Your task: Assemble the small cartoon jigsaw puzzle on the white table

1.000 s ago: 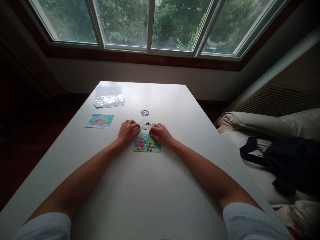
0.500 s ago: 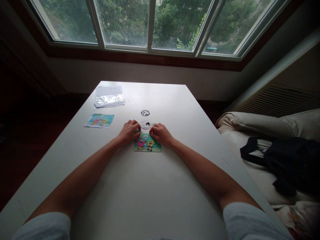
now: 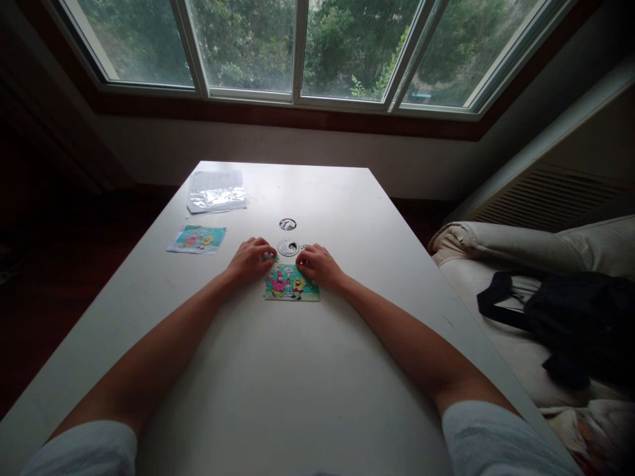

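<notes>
1. Green and pink, the small cartoon picture (image 3: 292, 284) lies flat on the white table (image 3: 297, 377), between and just below the two hands. Its seams look fine; a sideways push at the upper edge could shift it or part any loose sections.
2. The left hand (image 3: 251, 260) is curled beside the picture's upper left corner, thumb and forefinger narrowly spaced near a small green bit (image 3: 275, 258). Whether they grip it cannot be told; a brush of the knuckles could knock it askew.
3. The right hand (image 3: 320, 263) has its fingers bent inward over the upper right corner, apparently touching it. Whether they pinch anything cannot be told. Uneven pressure there could turn the picture or lift an edge.
4. The round disc (image 3: 288, 248) sits between the hands, close to the fingertips, so an inward sweep could slide it towards the darker disc (image 3: 288, 225) beyond.
5. The printed sheet (image 3: 197, 240) lies off to the left; a wide elbow or sleeve movement could drag it, though that seems unlikely.
</notes>
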Demonstrator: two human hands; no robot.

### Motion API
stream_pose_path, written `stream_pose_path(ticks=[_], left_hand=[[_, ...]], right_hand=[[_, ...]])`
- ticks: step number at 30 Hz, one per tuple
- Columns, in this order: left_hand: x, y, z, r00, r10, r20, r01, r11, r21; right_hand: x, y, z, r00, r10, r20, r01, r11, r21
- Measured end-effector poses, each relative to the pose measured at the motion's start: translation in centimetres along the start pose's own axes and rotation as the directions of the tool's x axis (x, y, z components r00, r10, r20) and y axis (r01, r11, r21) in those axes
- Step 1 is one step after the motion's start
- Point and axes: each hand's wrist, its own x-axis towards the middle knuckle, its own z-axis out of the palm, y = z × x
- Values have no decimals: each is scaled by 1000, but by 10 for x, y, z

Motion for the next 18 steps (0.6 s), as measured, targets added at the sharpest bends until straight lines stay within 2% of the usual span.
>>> stream_pose_path(ticks=[10,18], left_hand=[[-1,8,-2,1000,-12,11,11,999,30],[2,11,-1,997,40,63,-49,989,138]], right_hand=[[-1,0,1,1000,2,-5,-2,1000,-8],[1,0,1,1000,1,-5,-1,1000,-11]])
